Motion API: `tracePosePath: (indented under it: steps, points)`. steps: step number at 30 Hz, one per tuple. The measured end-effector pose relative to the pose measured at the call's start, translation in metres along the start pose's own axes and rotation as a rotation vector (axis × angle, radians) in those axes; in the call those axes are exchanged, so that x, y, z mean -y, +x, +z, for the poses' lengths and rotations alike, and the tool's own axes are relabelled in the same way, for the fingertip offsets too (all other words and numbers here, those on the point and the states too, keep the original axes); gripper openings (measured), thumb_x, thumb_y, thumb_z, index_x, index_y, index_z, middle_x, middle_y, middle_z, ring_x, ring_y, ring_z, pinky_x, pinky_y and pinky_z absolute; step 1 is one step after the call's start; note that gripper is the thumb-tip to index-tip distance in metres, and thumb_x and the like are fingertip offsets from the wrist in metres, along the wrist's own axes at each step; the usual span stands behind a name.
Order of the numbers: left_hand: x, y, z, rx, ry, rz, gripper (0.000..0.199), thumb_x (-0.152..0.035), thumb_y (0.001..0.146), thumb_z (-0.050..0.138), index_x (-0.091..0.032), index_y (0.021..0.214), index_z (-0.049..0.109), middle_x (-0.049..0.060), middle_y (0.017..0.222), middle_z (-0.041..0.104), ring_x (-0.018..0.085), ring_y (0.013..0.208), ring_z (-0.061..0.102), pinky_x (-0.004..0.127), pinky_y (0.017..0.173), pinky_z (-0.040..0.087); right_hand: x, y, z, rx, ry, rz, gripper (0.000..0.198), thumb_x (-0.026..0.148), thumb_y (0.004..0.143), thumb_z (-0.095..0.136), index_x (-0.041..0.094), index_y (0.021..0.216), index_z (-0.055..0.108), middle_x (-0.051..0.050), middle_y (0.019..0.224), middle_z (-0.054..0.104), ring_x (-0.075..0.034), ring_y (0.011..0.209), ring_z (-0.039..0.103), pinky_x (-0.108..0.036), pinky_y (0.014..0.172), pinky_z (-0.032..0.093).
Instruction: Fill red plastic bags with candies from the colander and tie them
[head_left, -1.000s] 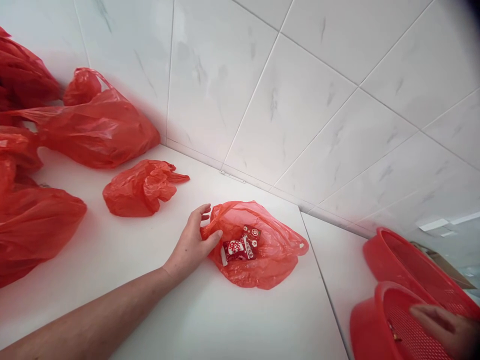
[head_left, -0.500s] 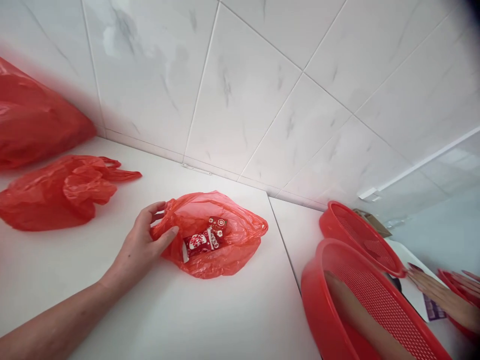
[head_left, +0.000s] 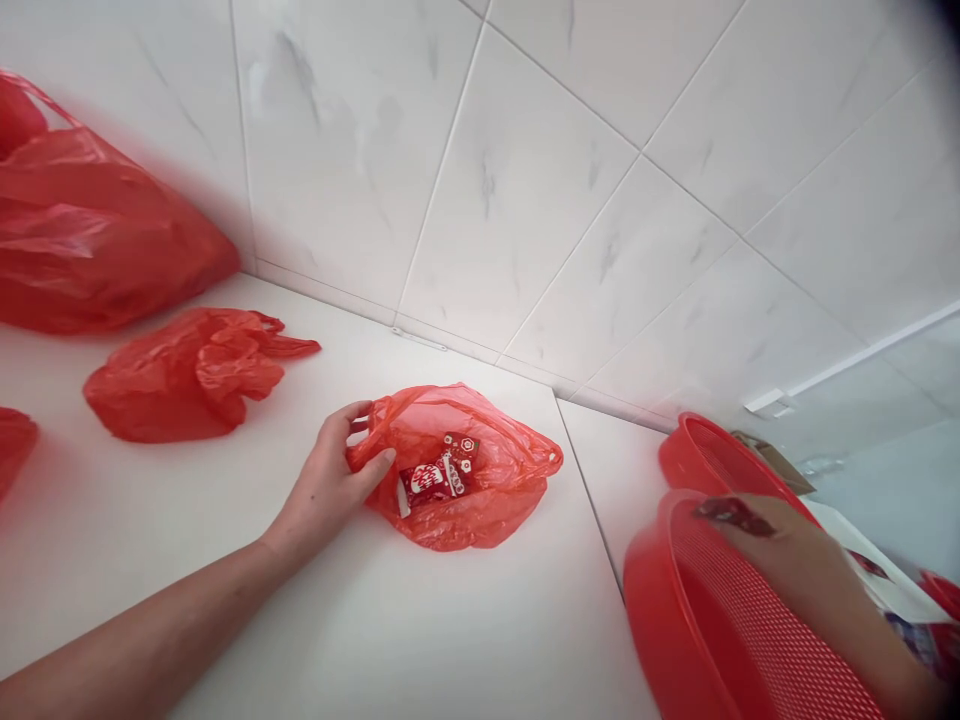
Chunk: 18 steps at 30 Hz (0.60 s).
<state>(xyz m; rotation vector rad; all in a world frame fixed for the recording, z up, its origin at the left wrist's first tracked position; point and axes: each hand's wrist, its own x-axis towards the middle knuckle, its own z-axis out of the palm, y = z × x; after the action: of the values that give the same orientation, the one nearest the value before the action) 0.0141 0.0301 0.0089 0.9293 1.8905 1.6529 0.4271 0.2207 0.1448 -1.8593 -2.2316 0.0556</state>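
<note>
My left hand [head_left: 349, 465] grips the left rim of a red plastic bag [head_left: 480, 520] on the white table, its thumb inside the bag's mouth. Inside lie a small red-and-white printed packet [head_left: 431, 482] and a patterned dark red packet [head_left: 463, 450]. Above the rim of a red mesh basket [head_left: 660, 600], my right hand [head_left: 787, 545] is closed on a small dark red packet [head_left: 735, 516], blurred by motion. Its fingers are partly hidden.
A tied red bag [head_left: 172, 385] lies on the left, with a larger red bag [head_left: 97, 230] behind it against the tiled wall. A second red basket [head_left: 694, 450] stands at the right, near a cardboard piece [head_left: 780, 462]. A seam [head_left: 589, 495] divides the tabletops.
My right hand has risen from inside the near basket with a packet. The view has turned slightly left. My left hand keeps its hold on the bag. Another person's hands have left the right side.
</note>
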Motion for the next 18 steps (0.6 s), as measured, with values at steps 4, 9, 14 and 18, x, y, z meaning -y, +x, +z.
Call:
tracePosePath:
  steps: [4, 9, 14, 18]
  points:
    - [0.000, 0.000, 0.000, 0.013, -0.013, -0.003, 0.057, -0.043, 0.079, 0.057, -0.027, 0.131, 0.038, 0.007, 0.134, 0.047, 0.025, 0.118, 0.052, 0.038, 0.085, 0.053, 0.092, -0.016, -0.016, -0.134, 0.198, -0.370, 0.021, 0.042, 0.074, 0.062, 0.027, 0.087, 0.068, -0.003, 0.098, 0.065, -0.024, 0.089, 0.061, -0.034, 0.074, 0.052]
    - [0.001, -0.001, -0.001, 0.013, -0.026, 0.015, 0.059, -0.043, 0.078, 0.057, -0.025, 0.131, 0.038, 0.009, 0.134, 0.046, 0.027, 0.120, 0.050, 0.042, 0.089, 0.051, 0.202, -0.023, 0.014, 0.017, 0.188, -0.718, 0.015, 0.023, 0.082, 0.056, 0.028, 0.091, 0.066, 0.000, 0.097, 0.060, -0.015, 0.082, 0.060, -0.027, 0.071, 0.049]
    - [0.004, 0.001, -0.001, 0.001, -0.034, 0.023, 0.057, -0.041, 0.078, 0.057, -0.025, 0.129, 0.038, 0.010, 0.137, 0.044, 0.027, 0.124, 0.045, 0.042, 0.090, 0.050, 0.219, -0.013, 0.017, 0.062, 0.184, -0.732, 0.041, 0.031, 0.079, 0.061, 0.033, 0.120, 0.056, 0.000, 0.118, 0.057, -0.018, 0.094, 0.061, -0.030, 0.075, 0.052]
    - [0.009, 0.002, 0.002, 0.031, -0.069, 0.020, 0.056, -0.040, 0.080, 0.056, -0.025, 0.130, 0.037, 0.011, 0.136, 0.042, 0.027, 0.124, 0.046, 0.042, 0.091, 0.049, 0.143, -0.004, -0.007, -0.092, 0.126, -0.416, 0.033, 0.046, 0.081, 0.057, 0.031, 0.110, 0.061, -0.005, 0.103, 0.066, -0.022, 0.087, 0.065, -0.032, 0.067, 0.053]
